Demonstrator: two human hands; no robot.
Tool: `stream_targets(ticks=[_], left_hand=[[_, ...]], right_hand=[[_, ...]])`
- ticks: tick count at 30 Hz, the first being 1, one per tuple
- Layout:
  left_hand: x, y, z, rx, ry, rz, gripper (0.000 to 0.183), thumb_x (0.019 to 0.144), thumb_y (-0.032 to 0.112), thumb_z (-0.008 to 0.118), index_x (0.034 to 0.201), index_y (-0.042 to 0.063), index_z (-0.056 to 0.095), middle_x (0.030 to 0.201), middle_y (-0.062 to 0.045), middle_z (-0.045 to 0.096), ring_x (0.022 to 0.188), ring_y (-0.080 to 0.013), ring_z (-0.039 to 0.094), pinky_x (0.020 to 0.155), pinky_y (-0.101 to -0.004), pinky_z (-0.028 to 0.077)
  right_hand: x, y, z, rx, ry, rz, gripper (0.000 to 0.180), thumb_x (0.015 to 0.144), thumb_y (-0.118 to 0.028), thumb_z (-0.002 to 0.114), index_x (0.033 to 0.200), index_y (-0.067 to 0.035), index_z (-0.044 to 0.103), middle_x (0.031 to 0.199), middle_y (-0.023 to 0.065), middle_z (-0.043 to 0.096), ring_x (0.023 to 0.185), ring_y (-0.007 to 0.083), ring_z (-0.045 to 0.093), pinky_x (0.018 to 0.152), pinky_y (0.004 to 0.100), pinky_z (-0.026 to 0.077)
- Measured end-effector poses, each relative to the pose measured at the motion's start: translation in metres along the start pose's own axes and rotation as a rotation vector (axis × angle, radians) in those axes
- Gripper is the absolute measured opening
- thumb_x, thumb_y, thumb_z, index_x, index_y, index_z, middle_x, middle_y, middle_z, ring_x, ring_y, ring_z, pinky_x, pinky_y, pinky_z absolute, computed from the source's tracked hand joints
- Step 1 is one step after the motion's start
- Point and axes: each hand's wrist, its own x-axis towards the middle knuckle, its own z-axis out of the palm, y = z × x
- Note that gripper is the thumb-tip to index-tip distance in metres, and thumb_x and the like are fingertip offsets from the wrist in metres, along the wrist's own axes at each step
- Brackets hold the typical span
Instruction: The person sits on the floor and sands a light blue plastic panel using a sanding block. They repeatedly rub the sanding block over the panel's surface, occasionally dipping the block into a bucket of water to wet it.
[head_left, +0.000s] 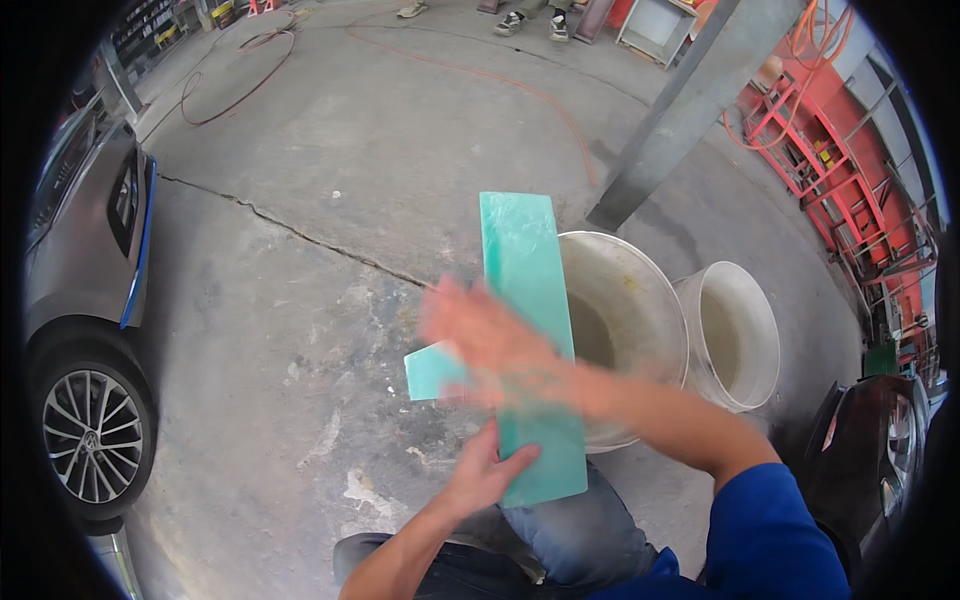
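Note:
My left hand (491, 463) grips the lower end of a long turquoise board (529, 247), its thumb lying on the face. Pale smears and a darker green streak mark the board's upper part. Across the middle of the board passes my right hand (487, 330), heavily blurred. A small flat turquoise piece (433, 373), apparently a spreader, juts out left from under my right fingers; they seem to hold it, though the blur hides the grip. The board is tilted above my knee and overlaps the left side of a large whitish bucket (637, 262).
A smaller whitish bucket (761, 330) stands right of the large one; both contain murky liquid. Behind them rises a steel post (675, 112). A grey car (86, 247) is at left, a dark car (862, 442) at right. Hoses (517, 82) cross the concrete floor; another person's shoes (510, 24) show beyond.

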Motion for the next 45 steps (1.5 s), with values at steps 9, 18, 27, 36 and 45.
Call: stream_targets(ticks=[9, 18, 27, 36, 45], left_hand=[[-0.002, 0.029, -0.003, 0.069, 0.018, -0.021, 0.054, 0.101, 0.012, 0.07, 0.149, 0.0, 0.048, 0.137, -0.013, 0.066, 0.122, -0.0153, 0.06, 0.104, -0.0344, 0.05], [-0.007, 0.028, -0.003, 0.02, 0.026, 0.141, 0.054, 0.099, 0.009, 0.068, 0.148, -0.001, 0.048, 0.13, -0.017, 0.069, 0.119, -0.0211, 0.064, 0.104, -0.0369, 0.051], [-0.005, 0.009, -0.009, 0.195, 0.037, 0.216, 0.057, 0.098, 0.015, 0.071, 0.148, -0.001, 0.047, 0.128, -0.018, 0.07, 0.118, -0.023, 0.067, 0.101, -0.0394, 0.052], [-0.005, 0.015, -0.006, 0.123, 0.051, 0.228, 0.056, 0.098, 0.013, 0.07, 0.148, 0.0, 0.046, 0.123, -0.019, 0.072, 0.115, -0.0251, 0.07, 0.098, -0.039, 0.054], [-0.001, 0.017, -0.007, 0.111, 0.055, 0.14, 0.052, 0.098, 0.014, 0.07, 0.144, 0.001, 0.049, 0.12, -0.02, 0.073, 0.112, -0.0285, 0.072, 0.096, -0.0397, 0.055]], right_hand=[[0.042, 0.087, -0.001, -0.02, -0.007, 0.192, 0.079, 0.104, -0.057, 0.051, 0.162, -0.005, 0.036, 0.17, 0.0203, 0.029, 0.161, 0.0374, 0.018, 0.13, 0.0564, 0.016], [0.029, 0.055, 0.007, 0.091, 0.031, -0.01, 0.082, 0.105, -0.067, 0.04, 0.16, -0.007, 0.041, 0.169, 0.0198, 0.032, 0.16, 0.0409, 0.019, 0.129, 0.0562, 0.018], [0.021, -0.008, 0.008, 0.221, -0.008, -0.054, 0.086, 0.102, -0.07, 0.044, 0.163, -0.009, 0.036, 0.17, 0.0206, 0.028, 0.161, 0.0394, 0.018, 0.13, 0.0571, 0.018], [0.033, 0.001, 0.014, 0.259, 0.071, -0.004, 0.079, 0.103, -0.062, 0.052, 0.161, -0.011, 0.036, 0.17, 0.0202, 0.028, 0.161, 0.0404, 0.018, 0.13, 0.0599, 0.017], [0.039, 0.003, 0.014, 0.18, 0.13, 0.014, 0.082, 0.102, -0.066, 0.049, 0.16, -0.009, 0.038, 0.168, 0.0213, 0.031, 0.16, 0.0427, 0.018, 0.129, 0.0585, 0.019]])
